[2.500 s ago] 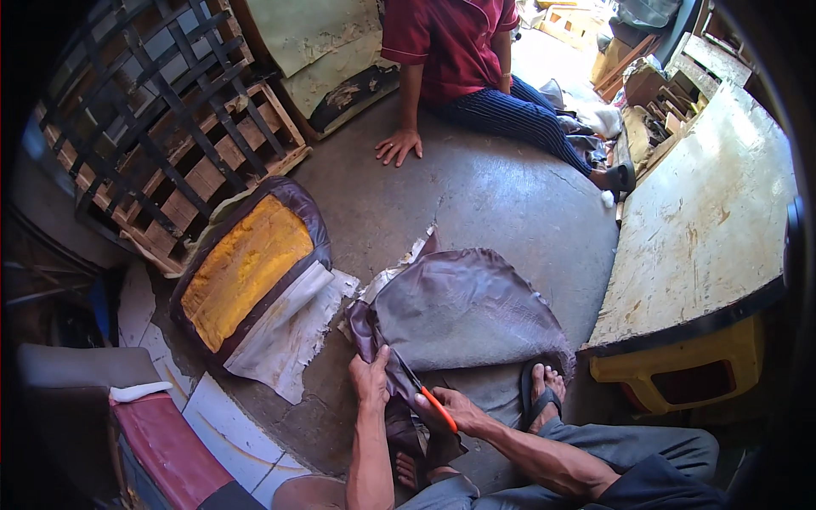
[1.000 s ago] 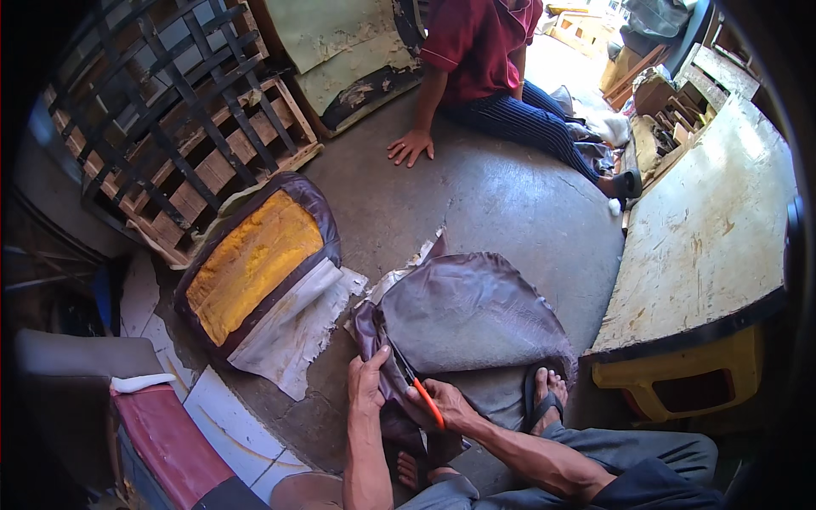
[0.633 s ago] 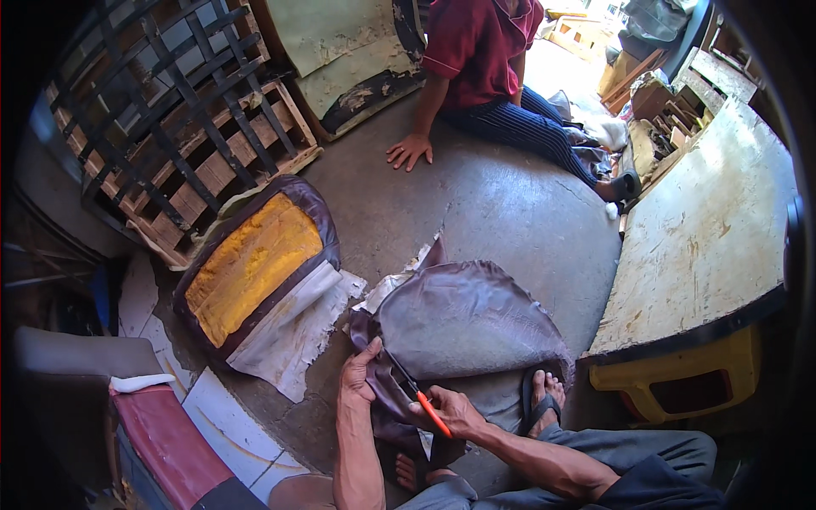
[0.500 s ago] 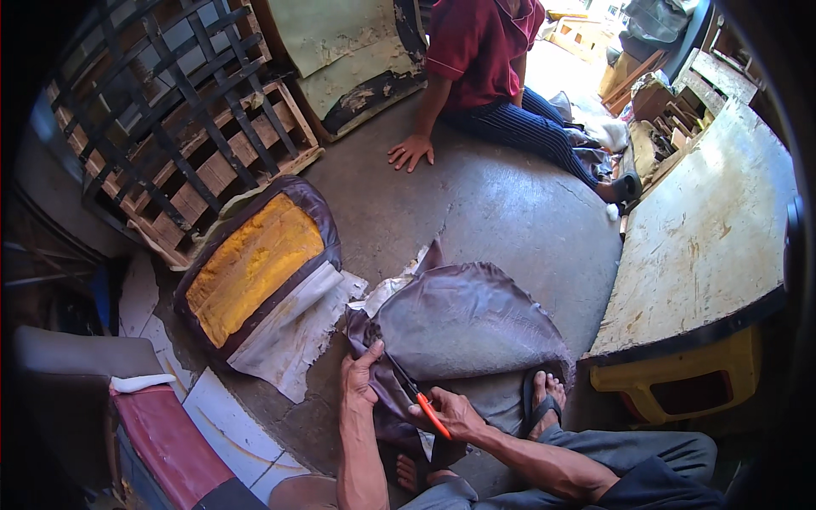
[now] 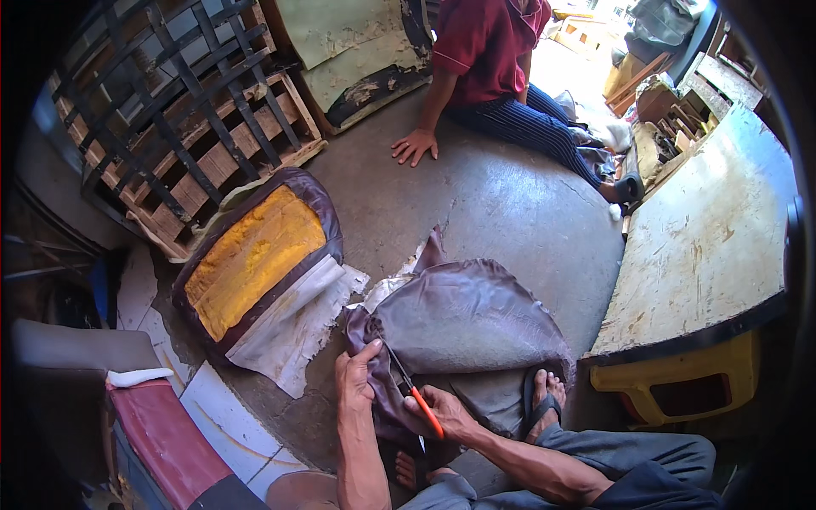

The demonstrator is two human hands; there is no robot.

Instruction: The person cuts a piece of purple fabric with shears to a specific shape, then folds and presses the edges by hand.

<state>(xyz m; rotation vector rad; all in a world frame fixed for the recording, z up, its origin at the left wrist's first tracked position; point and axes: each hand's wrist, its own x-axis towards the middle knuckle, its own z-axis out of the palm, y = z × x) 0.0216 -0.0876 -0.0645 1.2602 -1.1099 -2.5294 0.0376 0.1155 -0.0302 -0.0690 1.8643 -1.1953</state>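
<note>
Maroon cover (image 5: 476, 314), apart from left edge of the floor (image 5: 501, 204).
Left hand (image 5: 356, 376) pinches it; right hand (image 5: 449, 414) is curled around scissors (image 5: 422, 404).

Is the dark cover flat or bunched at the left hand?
Bunched: the dark cover gathers in folds at the left hand, but spreads out farther right.

Upholstery workshop: strap-webbed frame (image 5: 212, 172), yellow-foam cushion (image 5: 255, 259), scissors (image 5: 427, 414).
</note>
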